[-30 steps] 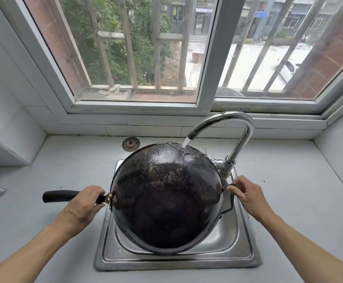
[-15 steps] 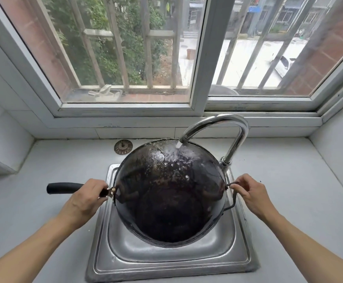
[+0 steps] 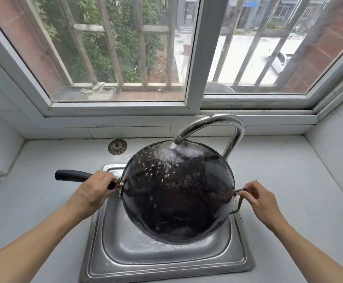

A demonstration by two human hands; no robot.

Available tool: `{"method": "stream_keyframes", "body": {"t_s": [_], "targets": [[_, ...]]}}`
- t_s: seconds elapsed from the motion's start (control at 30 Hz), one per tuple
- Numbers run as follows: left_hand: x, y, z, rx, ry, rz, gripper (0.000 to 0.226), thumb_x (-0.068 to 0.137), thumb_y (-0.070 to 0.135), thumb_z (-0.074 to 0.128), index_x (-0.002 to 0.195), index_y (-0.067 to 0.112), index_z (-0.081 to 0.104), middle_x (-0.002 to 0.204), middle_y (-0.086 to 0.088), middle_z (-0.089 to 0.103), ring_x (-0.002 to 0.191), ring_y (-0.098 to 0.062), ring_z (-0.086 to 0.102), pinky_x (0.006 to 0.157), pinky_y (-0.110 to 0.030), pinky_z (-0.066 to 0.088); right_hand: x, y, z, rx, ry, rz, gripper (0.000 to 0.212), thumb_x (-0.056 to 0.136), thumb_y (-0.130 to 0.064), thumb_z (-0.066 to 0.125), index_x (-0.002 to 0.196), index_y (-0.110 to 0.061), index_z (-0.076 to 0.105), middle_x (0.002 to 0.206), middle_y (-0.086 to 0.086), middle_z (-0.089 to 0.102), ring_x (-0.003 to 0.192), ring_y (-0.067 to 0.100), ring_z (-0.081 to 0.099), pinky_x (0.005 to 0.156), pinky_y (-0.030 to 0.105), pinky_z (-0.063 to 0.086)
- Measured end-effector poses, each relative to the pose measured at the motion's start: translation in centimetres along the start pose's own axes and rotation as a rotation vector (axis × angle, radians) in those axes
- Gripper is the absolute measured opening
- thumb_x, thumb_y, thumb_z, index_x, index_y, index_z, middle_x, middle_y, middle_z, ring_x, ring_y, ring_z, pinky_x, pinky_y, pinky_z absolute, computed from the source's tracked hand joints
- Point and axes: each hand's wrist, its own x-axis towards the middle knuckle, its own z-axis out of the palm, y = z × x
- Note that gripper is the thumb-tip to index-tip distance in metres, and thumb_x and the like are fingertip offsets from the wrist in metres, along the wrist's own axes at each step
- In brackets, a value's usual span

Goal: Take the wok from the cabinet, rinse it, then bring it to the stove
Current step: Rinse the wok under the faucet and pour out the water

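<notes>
Wok (image 3: pixel 178 193) tipped further toward the person since the last frame, inside now facing the camera; stream from the faucet (image 3: pixel 213 123) now lands on the upper inner wall and sprays droplets, where before it ran over the far rim. Counts: one wok, one faucet, one sink (image 3: pixel 166 260), one loose drain strainer (image 3: pixel 117 146), two hands. Left hand (image 3: pixel 93 193) wrapped tight round the long black handle (image 3: pixel 70 175) just left of the wok; right hand (image 3: pixel 262 201) pinching the small wire loop handle (image 3: pixel 240 198) on the wok's right side between fingertips. Wok held over the sink basin, lower rim down in the basin; contact with the steel unclear. Strainer lies on the grey countertop (image 3: pixel 34 205) behind and left of the wok; sliding window (image 3: pixel 195 58) with outer bars behind it; white tiled walls either side.
</notes>
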Motion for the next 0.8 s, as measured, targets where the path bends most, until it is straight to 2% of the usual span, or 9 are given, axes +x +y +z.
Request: {"method": "stream_keyframes", "body": {"t_s": [0.1, 0.23, 0.37, 0.53, 0.8], "targets": [[0.5, 0.1, 0.2, 0.023, -0.001, 0.054, 0.033, 0.066, -0.001, 0.082, 0.091, 0.001, 0.062, 0.087, -0.011, 0.063, 0.077, -0.032, 0.060, 0.072, -0.032, 0.042, -0.6, 0.5, -0.5, 0.005, 0.001, 0.019, 0.018, 0.084, -0.022, 0.075, 0.078, -0.026, 0.060, 0.073, -0.003, 0.069, 0.069, 0.011, 0.062, 0.062, 0.017, 0.045], [1.1, 0.2, 0.4, 0.012, 0.006, 0.076, 0.032, 0.068, 0.003, 0.082, 0.092, 0.005, 0.061, 0.091, -0.008, 0.063, 0.082, -0.027, 0.059, 0.071, -0.035, 0.052, -1.1, 0.8, -1.0, 0.006, 0.020, 0.024, 0.016, 0.084, -0.019, 0.075, 0.080, -0.024, 0.061, 0.075, -0.003, 0.070, 0.072, 0.011, 0.065, 0.065, 0.018, 0.047], [1.5, 0.3, 0.6, 0.018, 0.006, 0.083, 0.031, 0.070, 0.004, 0.080, 0.093, 0.006, 0.059, 0.093, -0.008, 0.063, 0.085, -0.026, 0.058, 0.071, -0.038, 0.054, -1.4, 1.2, -1.3, 0.009, 0.045, 0.032, 0.016, 0.084, -0.016, 0.075, 0.082, -0.024, 0.061, 0.076, -0.005, 0.070, 0.074, 0.008, 0.066, 0.069, 0.020, 0.049], [1.6, 0.3, 0.6, 0.025, 0.017, 0.100, 0.029, 0.073, 0.008, 0.079, 0.094, 0.007, 0.058, 0.094, -0.007, 0.062, 0.087, -0.025, 0.058, 0.074, -0.038, 0.055, -1.9, 1.4, -1.5, 0.026, 0.044, 0.034, 0.017, 0.084, -0.014, 0.075, 0.082, -0.023, 0.061, 0.077, -0.010, 0.070, 0.074, 0.005, 0.066, 0.067, 0.013, 0.047], [-0.6, -1.0, 0.1, 0.066, 0.030, 0.055, 0.025, 0.077, 0.008, 0.075, 0.094, 0.007, 0.058, 0.092, -0.008, 0.062, 0.084, -0.029, 0.057, 0.070, -0.042, 0.053, -1.4, -0.4, -0.2, 0.056, 0.008, -0.019, 0.017, 0.083, -0.016, 0.076, 0.080, -0.024, 0.061, 0.075, -0.008, 0.070, 0.070, 0.005, 0.066, 0.064, 0.010, 0.045]]}}
